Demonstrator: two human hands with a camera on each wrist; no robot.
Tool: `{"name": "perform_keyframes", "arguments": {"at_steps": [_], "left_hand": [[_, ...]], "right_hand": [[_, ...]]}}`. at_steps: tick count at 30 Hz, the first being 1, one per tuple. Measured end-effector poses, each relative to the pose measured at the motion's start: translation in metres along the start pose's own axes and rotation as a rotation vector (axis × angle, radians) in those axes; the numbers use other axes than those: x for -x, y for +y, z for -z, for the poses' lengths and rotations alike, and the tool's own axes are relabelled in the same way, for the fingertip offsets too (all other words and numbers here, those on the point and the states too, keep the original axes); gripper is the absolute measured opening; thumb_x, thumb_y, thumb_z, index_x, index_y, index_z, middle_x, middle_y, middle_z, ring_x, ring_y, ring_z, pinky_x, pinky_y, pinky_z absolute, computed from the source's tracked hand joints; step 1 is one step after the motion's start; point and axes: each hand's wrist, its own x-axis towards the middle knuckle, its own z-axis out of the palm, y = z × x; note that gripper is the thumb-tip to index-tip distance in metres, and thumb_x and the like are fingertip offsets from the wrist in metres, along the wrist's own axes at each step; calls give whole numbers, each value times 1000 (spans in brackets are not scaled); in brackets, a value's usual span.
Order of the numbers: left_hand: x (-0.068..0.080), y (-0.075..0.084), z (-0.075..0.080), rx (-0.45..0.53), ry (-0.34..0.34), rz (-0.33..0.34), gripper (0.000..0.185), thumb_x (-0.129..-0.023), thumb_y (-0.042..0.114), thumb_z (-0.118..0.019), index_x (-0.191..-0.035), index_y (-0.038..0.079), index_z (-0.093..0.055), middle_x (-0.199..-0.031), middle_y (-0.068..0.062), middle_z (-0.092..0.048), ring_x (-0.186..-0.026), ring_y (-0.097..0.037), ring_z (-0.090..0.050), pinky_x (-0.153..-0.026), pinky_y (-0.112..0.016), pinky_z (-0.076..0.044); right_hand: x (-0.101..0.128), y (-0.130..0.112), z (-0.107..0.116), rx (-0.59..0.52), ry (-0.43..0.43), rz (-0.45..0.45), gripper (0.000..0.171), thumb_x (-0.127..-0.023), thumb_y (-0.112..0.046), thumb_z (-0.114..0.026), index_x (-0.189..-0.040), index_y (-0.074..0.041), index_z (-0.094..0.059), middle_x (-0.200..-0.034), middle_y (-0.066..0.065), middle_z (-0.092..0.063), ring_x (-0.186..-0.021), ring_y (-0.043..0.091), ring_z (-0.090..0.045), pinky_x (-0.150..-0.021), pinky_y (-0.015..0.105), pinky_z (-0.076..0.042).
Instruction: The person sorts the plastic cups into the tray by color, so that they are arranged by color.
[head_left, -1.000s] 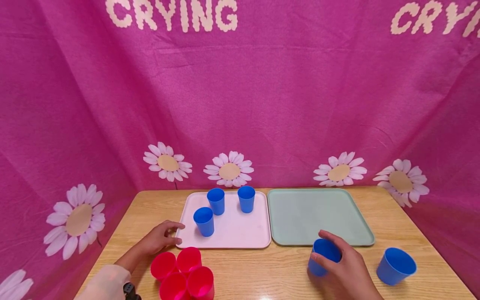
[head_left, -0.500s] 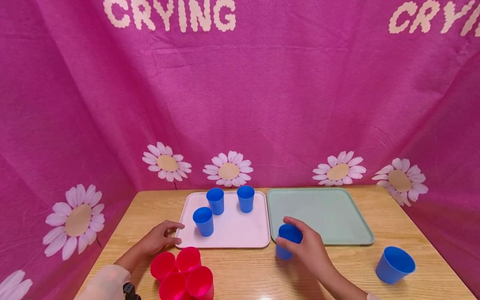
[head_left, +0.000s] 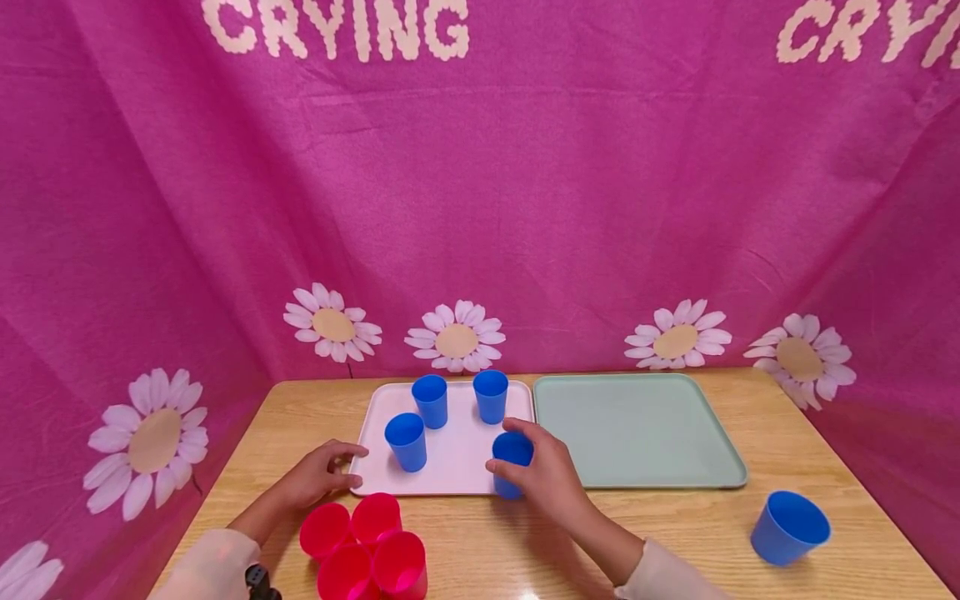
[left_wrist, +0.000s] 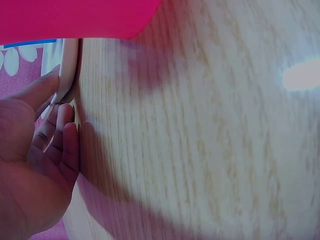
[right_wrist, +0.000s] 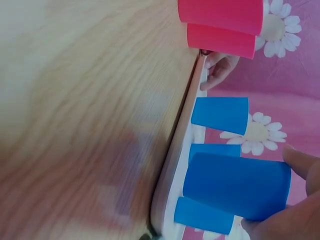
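"How's the light, head-on?"
"Bright and even; my right hand (head_left: 551, 475) casts a soft shadow on the table (head_left: 468, 550), and a small glint shows at the bottom edge."
"And at your wrists?"
"Dimmer at my left: my left hand (left_wrist: 37, 155) looks dusky, its shadow curves across hazy wood, and white glare burns at the right. My right wrist's wood looks soft too."
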Motion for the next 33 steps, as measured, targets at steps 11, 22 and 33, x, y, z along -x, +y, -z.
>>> {"name": "perform_keyframes", "arguments": {"at_steps": [11, 22, 33], "left_hand": [[-1, -2, 1, -5, -1, -1, 47, -90, 13, -80, -134, 7, -66, -123, -13, -58, -90, -23, -48, -71, -26, -47], [-3, -6, 0, -16, -8, -30, 45, -89, 11, -80, -131, 5, -67, -118, -14, -59, -88, -23, -48, -71, -26, -45], [-3, -5, 1, -12, -7, -19, 46, -89, 13, -80, -133, 7, -67, -122, -13, -59, -91, -23, -49, -73, -27, -47]], "right_hand": [[-25, -10, -35, -12, -75, 42, 67, -86, -25, -86, -143, -6, -58, -143, 15, -60, -136, 41, -52, -103, 58, -49], [-40, -15, -64, 25, -114, 51, 67, -87, -22, -85, -145, -6, -56, -146, 15, -57, -137, 40, -51, -102, 54, -52], [-47, -15, -68, 25, -118, 35, 69, -87, -25, -85, -147, -7, -54, -146, 14, -57, -137, 39, -52, -102, 53, -52]]}}
